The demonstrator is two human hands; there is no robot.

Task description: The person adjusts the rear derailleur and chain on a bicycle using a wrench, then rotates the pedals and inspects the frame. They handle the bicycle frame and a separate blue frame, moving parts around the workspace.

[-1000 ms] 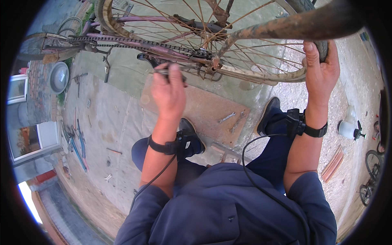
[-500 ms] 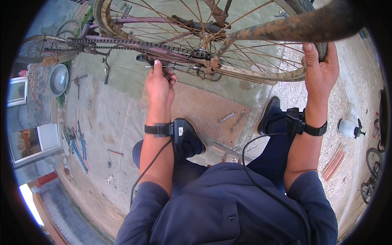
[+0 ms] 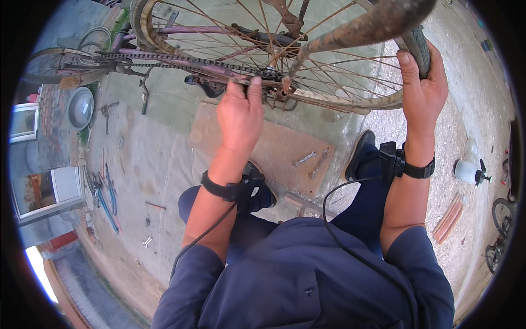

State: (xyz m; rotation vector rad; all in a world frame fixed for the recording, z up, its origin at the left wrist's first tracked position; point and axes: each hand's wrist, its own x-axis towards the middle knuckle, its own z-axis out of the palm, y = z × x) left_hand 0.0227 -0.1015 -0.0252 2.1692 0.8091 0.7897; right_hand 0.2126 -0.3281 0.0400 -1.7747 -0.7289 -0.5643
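Note:
A rusty bicycle with a pink frame (image 3: 134, 53) spans the top of the view. My right hand (image 3: 423, 90) is closed round the tyre (image 3: 413, 46) of its large wheel, thumb on top. My left hand (image 3: 239, 112) is pinched at the lower frame just left of the axle (image 3: 271, 74), below the chain (image 3: 181, 61); what its fingers hold is too small and hidden to make out. A black pedal-like part (image 3: 197, 85) sits left of that hand. A thick rusty tube (image 3: 361, 30) crosses above the wheel toward me.
Under the bicycle lies a brown board (image 3: 285, 137) with wrenches (image 3: 304, 158). Metal basin (image 3: 80, 107) and long blue-handled tools (image 3: 107, 203) are at left. A white sprayer (image 3: 467, 172), copper-coloured strips (image 3: 447, 218) and other bicycles (image 3: 498, 230) stand or lie at right.
My left hand dipped down-left, then moved up and right toward the axle. My right hand, still on the tyre, sits slightly higher and farther left, and the rusty tube has shifted up-left.

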